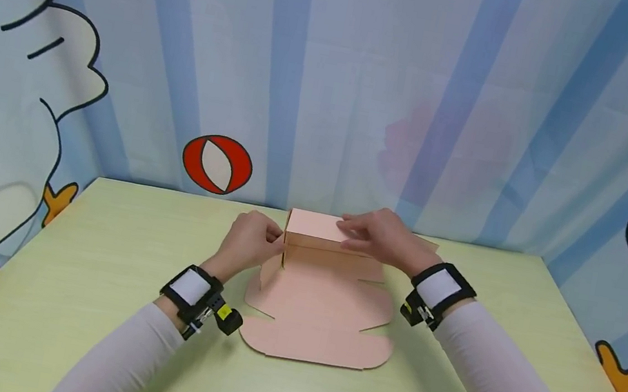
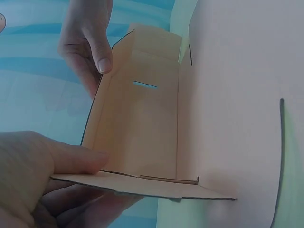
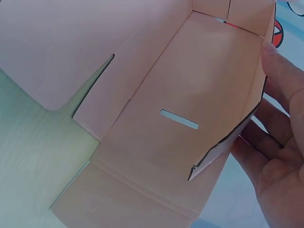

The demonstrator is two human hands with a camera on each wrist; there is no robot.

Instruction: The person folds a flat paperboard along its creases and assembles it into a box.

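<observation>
A pink, partly folded cardboard box (image 1: pixel 326 303) lies on the table, its back wall and top panel (image 1: pixel 315 224) raised at the far end. My left hand (image 1: pixel 247 244) pinches the left end flap (image 2: pixel 142 184), thumb on the inner side and fingers beneath it. At the far right, my right hand (image 1: pixel 379 235) holds the edge of the folded panel, with the thumb over the edge and the fingers behind. A narrow slot (image 3: pixel 179 119) cuts through the back wall. The right end flap (image 3: pixel 133 194) spreads outward, unfolded.
The pale green table (image 1: pixel 140 249) ends at a blue striped backdrop (image 1: pixel 351 90) just behind the box. Rounded flaps (image 1: pixel 316 345) of the cardboard lie flat toward the near side. Both wrists wear black camera straps (image 1: pixel 194 294).
</observation>
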